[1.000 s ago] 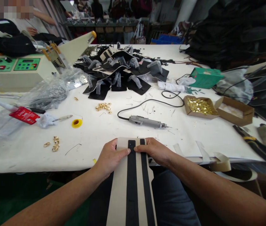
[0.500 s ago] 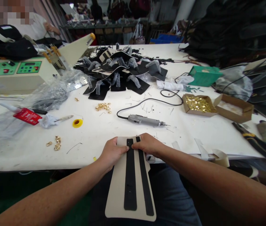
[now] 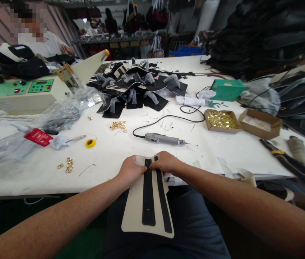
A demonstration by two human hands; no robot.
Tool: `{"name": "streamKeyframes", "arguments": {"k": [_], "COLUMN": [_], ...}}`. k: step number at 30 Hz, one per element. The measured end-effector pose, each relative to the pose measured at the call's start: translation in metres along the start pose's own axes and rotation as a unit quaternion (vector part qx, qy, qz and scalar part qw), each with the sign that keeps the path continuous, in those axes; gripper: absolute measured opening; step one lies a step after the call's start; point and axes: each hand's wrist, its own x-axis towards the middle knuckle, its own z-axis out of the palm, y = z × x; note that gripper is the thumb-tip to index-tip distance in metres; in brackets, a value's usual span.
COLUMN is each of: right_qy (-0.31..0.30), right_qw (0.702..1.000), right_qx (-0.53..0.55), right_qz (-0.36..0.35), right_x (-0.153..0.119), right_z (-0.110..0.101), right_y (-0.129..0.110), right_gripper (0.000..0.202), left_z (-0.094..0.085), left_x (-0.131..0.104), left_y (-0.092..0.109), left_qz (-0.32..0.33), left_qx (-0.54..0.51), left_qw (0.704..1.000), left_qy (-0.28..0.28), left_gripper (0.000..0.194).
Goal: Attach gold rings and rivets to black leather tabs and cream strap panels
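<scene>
"Where was the panel (image 3: 158, 201)?"

"In front of you, over your lap, its far end at the near edge of the tabletop (image 3: 120, 151). It was beige, with two black strips (image 3: 148, 194) running lengthwise."

"And the grip?"

"Both were closed on it. Your left hand (image 3: 129, 171) pinched the far end at the left, your right hand (image 3: 167, 162) at the right, and your thumbs nearly met at the left strip."

"What lay beyond?"

"A grey power tool (image 3: 164, 139) lay nearest past your right hand, its cord curling behind it. To the left you had a yellow ring (image 3: 90, 143) and gold clasps (image 3: 69, 164) in small groups."

"Farther out?"

"A heap of black pieces (image 3: 114, 109) stood behind the tool. To your right were a carton (image 3: 221, 129) of gold bits and some pliers (image 3: 289, 158); at far left, a person (image 3: 52, 45) behind a machine (image 3: 28, 97)."
</scene>
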Motion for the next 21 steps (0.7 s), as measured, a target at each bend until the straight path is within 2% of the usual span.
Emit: {"name": "streamKeyframes", "arguments": {"k": [5,11,13,16,18,21], "right_qy": [0.001,-0.003,-0.004,-0.005,-0.008,-0.01], "right_qw": [1.0,1.0,1.0,1.0,1.0,1.0], "right_qx": [0.005,0.008,0.009,0.012,0.014,0.01], "right_qz": [-0.007,-0.008,-0.008,-0.008,-0.009,-0.011], "right_x": [0.002,0.004,0.004,0.004,0.004,0.004], "right_z": [0.0,0.001,0.001,0.002,0.002,0.001], "right_y": [0.003,0.005,0.006,0.007,0.008,0.007], "right_gripper": [0.008,0.007,0.008,0.01,0.01,0.008], "left_z": [0.0,-0.002,-0.001,0.001,0.003,0.005], "left_x": [0.001,-0.01,-0.014,-0.015,-0.013,-0.011], "left_y": [-0.001,-0.008,-0.013,-0.023,-0.029,-0.035], "left_qz": [0.04,0.127,0.185,0.271,0.291,0.295], "left_qx": [0.06,0.131,0.152,0.187,0.199,0.207], "left_qw": [0.997,0.98,0.967,0.94,0.931,0.927], "left_qy": [0.016,0.082,0.091,0.091,0.094,0.099], "left_gripper": [0.022,0.067,0.059,0.03,0.021,0.02]}}
